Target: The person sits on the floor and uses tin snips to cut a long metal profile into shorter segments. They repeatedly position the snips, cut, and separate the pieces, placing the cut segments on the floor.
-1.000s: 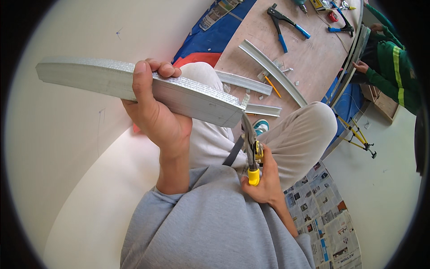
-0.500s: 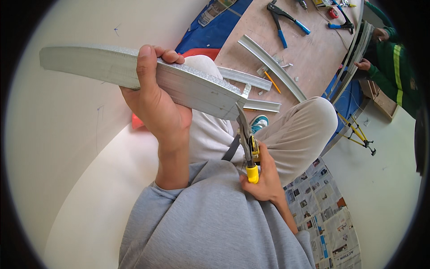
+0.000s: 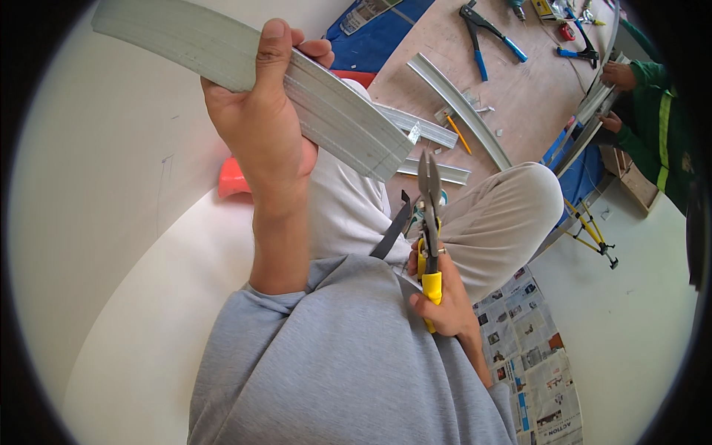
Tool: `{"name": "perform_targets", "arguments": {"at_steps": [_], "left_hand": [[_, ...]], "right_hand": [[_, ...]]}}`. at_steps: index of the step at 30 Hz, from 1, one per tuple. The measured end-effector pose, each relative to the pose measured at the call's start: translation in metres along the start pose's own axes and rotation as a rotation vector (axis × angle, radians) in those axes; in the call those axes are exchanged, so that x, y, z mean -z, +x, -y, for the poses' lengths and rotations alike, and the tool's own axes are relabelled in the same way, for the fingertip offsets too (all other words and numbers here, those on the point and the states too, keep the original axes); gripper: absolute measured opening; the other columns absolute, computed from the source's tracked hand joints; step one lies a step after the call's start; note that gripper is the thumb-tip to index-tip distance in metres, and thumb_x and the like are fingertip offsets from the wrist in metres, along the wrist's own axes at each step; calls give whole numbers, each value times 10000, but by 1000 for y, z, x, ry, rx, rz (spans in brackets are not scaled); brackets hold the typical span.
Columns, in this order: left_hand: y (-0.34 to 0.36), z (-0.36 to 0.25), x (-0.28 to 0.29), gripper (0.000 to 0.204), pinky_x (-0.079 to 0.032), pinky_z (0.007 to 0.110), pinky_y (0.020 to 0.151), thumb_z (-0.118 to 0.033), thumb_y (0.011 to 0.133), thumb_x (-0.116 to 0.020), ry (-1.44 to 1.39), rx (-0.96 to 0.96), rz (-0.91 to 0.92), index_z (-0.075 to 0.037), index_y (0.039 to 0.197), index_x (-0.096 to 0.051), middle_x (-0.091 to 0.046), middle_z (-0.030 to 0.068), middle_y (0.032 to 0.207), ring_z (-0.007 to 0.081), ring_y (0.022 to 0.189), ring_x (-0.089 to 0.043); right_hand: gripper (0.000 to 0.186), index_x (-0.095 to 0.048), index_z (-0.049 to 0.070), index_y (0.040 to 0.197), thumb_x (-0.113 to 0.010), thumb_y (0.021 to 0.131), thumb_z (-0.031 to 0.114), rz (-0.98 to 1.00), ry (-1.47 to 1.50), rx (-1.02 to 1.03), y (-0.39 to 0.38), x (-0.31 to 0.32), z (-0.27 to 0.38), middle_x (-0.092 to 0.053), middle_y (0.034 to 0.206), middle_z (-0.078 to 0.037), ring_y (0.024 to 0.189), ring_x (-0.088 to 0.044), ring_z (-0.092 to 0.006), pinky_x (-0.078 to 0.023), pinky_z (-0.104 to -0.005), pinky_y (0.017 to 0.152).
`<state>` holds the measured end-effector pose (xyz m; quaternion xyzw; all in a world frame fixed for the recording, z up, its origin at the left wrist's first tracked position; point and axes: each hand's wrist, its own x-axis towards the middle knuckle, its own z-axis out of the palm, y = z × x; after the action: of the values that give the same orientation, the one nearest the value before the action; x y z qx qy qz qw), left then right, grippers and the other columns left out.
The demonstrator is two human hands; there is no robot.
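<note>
My left hand [image 3: 256, 126] is closed round a long silver metal channel [image 3: 345, 122], raised at the upper left with its broad face toward me. Its near end slants down to the right, and a small bent tab [image 3: 414, 133] stands out at that end's upper corner. In my right hand [image 3: 451, 308], low in front of my grey shirt, is a pair of tin snips [image 3: 429, 200] with yellow grips. Their jaws point up and look closed, just right of the channel's end and apart from it.
On the wooden table [image 3: 393, 81] lie other metal channels [image 3: 463, 111], an orange pencil [image 3: 458, 133] and a blue-handled hand riveter [image 3: 486, 33]. A co-worker's hands [image 3: 619, 76] hold metal strips at the right. A yellow-legged stand [image 3: 589, 231] and newspaper sheets [image 3: 530, 352] are on the floor.
The channel has moved up and right and turned, showing more of its broad face. The snips have come away from its end corner, shifting right and turning upright.
</note>
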<state>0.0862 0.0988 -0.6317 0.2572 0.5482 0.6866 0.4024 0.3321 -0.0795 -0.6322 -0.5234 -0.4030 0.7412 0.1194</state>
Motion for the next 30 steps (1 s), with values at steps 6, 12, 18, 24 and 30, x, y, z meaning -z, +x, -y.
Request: {"name": "perform_targets", "arguments": {"at_steps": [6,12,18,24,30], "left_hand": [[0,6,-4,233,-611,397,754,-184,979,-767,9,6,-46,-7,1019,-621,-672,105,937,240,819,-686],[1,12,-5,239,-609,397,738,-180,967,-780,-4,26,-19,-14,1020,-617,-672,102,942,240,815,-686],[3,16,-7,235,-602,393,722,-180,973,-772,2,35,-33,-13,1019,-614,-673,100,936,235,801,-682],[0,18,-8,243,-582,389,724,-182,975,-768,38,51,-50,-6,1030,-610,-660,101,927,230,792,-671],[-4,18,-12,259,-567,377,750,-215,972,-771,19,33,-101,-17,1010,-609,-642,88,918,218,824,-659]], "right_hand": [[775,-433,8,1418,-716,714,165,-44,-33,2,3,2,9,-600,1047,-154,931,-584,-293,-488,-388,912],[794,-414,13,1440,-716,722,164,-47,-76,33,16,0,19,-610,1045,-170,940,-603,-295,-497,-390,903],[801,-414,0,1440,-719,718,164,-40,-108,-24,20,5,25,-624,1086,-210,994,-624,-345,-493,-416,951],[817,-405,-13,1452,-726,721,160,-97,-224,-9,18,7,26,-629,1178,-253,1107,-636,-401,-485,-448,1013],[814,-394,-15,1458,-726,734,154,-67,-155,-26,19,3,28,-634,1154,-246,1083,-647,-401,-496,-445,999]]}}
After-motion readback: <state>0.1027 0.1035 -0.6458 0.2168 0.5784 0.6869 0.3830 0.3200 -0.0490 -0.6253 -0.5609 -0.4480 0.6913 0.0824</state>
